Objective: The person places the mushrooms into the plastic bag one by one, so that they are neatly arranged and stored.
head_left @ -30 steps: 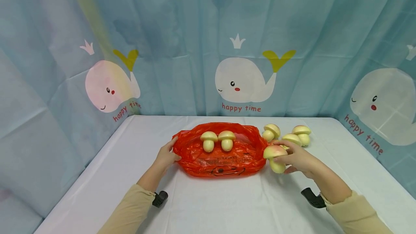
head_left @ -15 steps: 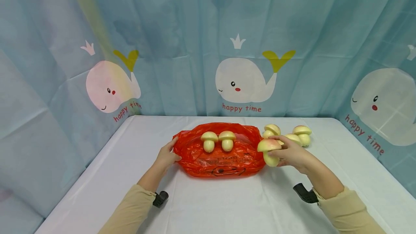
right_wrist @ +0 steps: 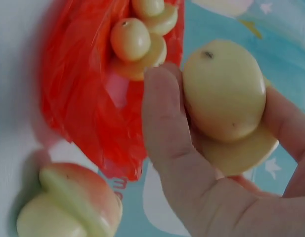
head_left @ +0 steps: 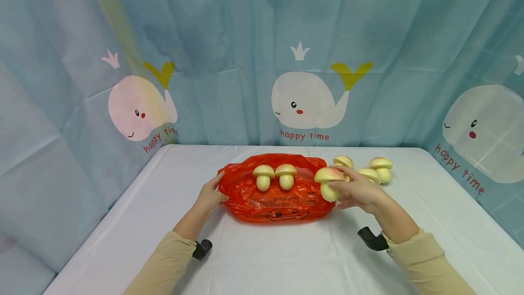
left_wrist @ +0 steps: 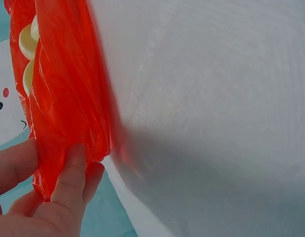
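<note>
Right wrist: smooth pale-yellow mushroom

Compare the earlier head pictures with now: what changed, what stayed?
The right hand carried the held mushroom left and slightly up the picture, overlapping more of the red bag. Nothing was let go. The left hand kept gripping the bag; its two mushrooms stayed put.

You can pass along the white table in front of the red bag; beyond your right hand, three mushrooms block the way, and two mushrooms occupy the bag's middle.
</note>
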The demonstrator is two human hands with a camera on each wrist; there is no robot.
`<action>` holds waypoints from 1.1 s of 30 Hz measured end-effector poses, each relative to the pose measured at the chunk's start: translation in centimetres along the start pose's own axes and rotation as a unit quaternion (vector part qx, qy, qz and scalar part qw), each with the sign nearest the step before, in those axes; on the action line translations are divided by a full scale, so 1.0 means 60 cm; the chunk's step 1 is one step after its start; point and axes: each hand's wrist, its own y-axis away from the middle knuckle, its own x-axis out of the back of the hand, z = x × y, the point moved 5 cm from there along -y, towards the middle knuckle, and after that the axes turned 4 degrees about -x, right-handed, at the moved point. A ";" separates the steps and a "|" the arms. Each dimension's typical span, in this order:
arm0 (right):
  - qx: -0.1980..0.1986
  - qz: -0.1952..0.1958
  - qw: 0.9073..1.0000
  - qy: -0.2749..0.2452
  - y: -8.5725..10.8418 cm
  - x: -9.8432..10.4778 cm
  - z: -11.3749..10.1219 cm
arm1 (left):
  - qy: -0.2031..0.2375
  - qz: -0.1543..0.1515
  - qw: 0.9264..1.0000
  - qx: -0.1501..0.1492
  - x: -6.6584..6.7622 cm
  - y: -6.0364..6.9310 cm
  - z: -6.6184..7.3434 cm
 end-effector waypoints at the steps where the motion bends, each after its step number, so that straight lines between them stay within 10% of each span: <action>1: -0.002 0.004 1.000 -0.004 -0.003 -0.003 0.000 | 0.000 0.001 1.000 -0.001 0.000 0.000 0.000; 19: -0.049 0.099 0.973 -0.204 -0.066 -0.071 0.024 | 0.013 -0.002 1.000 -0.008 -0.001 0.003 0.001; 33: -0.082 0.186 0.963 -0.178 -0.097 -0.079 0.036 | -0.053 -0.027 0.998 -0.026 -0.005 0.001 0.011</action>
